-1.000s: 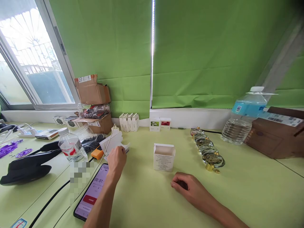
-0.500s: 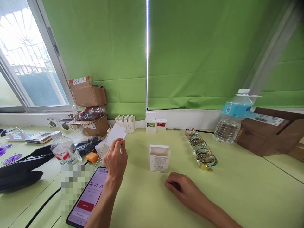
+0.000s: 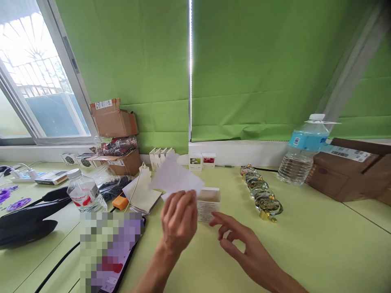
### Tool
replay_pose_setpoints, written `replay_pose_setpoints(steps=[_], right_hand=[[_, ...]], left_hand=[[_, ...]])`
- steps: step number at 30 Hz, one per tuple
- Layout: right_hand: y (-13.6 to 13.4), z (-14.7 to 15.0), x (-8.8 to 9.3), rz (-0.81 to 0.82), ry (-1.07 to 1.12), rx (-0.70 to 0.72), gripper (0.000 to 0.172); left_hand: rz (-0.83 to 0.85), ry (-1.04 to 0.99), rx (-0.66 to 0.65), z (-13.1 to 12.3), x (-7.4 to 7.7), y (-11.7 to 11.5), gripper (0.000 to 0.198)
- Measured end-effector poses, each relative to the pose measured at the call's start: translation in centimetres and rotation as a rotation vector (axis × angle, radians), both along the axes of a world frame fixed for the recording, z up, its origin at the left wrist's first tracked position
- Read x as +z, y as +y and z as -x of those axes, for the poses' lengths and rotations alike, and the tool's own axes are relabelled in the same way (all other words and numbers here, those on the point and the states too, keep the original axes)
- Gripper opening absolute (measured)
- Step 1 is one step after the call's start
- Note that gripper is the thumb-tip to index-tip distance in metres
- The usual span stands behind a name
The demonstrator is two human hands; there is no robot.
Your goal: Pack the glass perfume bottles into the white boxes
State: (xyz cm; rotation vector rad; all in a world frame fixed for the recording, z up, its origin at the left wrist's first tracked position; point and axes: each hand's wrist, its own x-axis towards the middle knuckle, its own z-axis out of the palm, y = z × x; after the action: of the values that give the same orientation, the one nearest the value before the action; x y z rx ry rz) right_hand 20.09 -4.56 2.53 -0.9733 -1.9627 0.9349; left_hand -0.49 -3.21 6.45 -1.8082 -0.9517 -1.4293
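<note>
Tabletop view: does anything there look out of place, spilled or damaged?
The phone, left of the left hand, looks odd: blocky pixels cover much of it, likely image masking, not damage. The blue-labelled bottle seems to lean, probably from lens distortion. I see no spill.

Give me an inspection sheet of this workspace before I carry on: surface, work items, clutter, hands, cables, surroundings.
Surface: pale green table, seams visible.
Work items: white sheet, motion-blurred; white box, upright, open at the top; paper stack left of it.
Clutter: phone, partly pixelated; small bottle; orange object; large water bottle beside a brown carton.
Hands: left hand pinches the white sheet; right hand open by the white box, contact unclear.
Cables: white cable across the paper stack; black cable at left, partly pixelated.
Surroundings: green curtains behind, window at left; co-workers: nothing seen.
</note>
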Motion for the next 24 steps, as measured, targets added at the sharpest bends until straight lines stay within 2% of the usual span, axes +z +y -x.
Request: replay_pose_setpoints(steps=[2,4,8,11,15,17,21,24], right_hand=[[-0.4,0.0,0.2,-0.010,0.126,0.013,0.065],[-0.6,0.0,0.2,0.009,0.235,0.005,0.071],[-0.6,0.4,0.5,0.103,0.348,-0.103,0.055],[-0.8,0.7,1.4,0.128,0.388,-0.208,0.038],[-0.9,0.4,2.6,0.138,0.429,-0.261,0.032],[-0.6,0.0,2.8,0.150,0.428,-0.280,0.034],[0.1,-1.3,2.8,0.113,0.382,-0.371,0.036],[0.6,-2.1,2.9,0.097,0.372,-0.376,0.038]], left_hand=[[-0.003,0.077,-0.077,-1.4,-0.8,-0.6,0.022],[0.003,0.140,-0.134,-2.4,-1.7,-1.2,0.016],[0.015,0.265,-0.194,-4.0,-3.2,-1.9,0.007],[-0.004,0.300,-0.170,-4.7,-3.6,-2.3,0.009],[-0.039,0.383,-0.097,-5.0,-3.3,-3.0,0.021],[-0.042,0.378,-0.118,-5.0,-2.9,-3.5,0.027],[-0.071,0.236,-0.225,-4.7,-1.5,-3.9,0.019],[-0.140,0.083,-0.107,-4.0,-0.3,-3.6,0.030]])
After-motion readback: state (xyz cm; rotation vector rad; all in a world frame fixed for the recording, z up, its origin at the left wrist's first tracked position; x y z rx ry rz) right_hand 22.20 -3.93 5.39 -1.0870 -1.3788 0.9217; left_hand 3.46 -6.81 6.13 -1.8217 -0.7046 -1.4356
